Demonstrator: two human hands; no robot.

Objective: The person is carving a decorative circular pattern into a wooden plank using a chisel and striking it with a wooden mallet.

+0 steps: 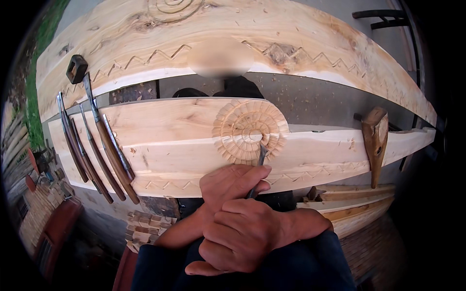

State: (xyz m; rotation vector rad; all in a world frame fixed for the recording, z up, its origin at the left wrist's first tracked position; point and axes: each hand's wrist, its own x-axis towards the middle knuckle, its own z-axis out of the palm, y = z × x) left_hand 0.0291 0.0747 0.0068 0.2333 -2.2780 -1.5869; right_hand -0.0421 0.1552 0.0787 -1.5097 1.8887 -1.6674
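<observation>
A long pale wooden board (179, 116) lies across in front of me, with a round spiral rosette (233, 123) cut into it in rings of small segments. The steel blade of a carving chisel (262, 154) meets the rosette just below its centre. My left hand (230, 184) is closed round the lower part of the chisel, resting at the board's near edge, thumb and forefinger by the blade. Closer to me, my right hand (242, 235) makes a fist round the chisel's handle, which it mostly hides. Zigzag lines run along the board's near edge.
Several wood-handled chisels (97, 145) lie at the board's left, near a dark metal tool head (76, 69). A wooden mallet-like tool (376, 140) rests at the right. Beyond is a second carved board (301, 29). Small wood blocks (145, 230) are stacked below left.
</observation>
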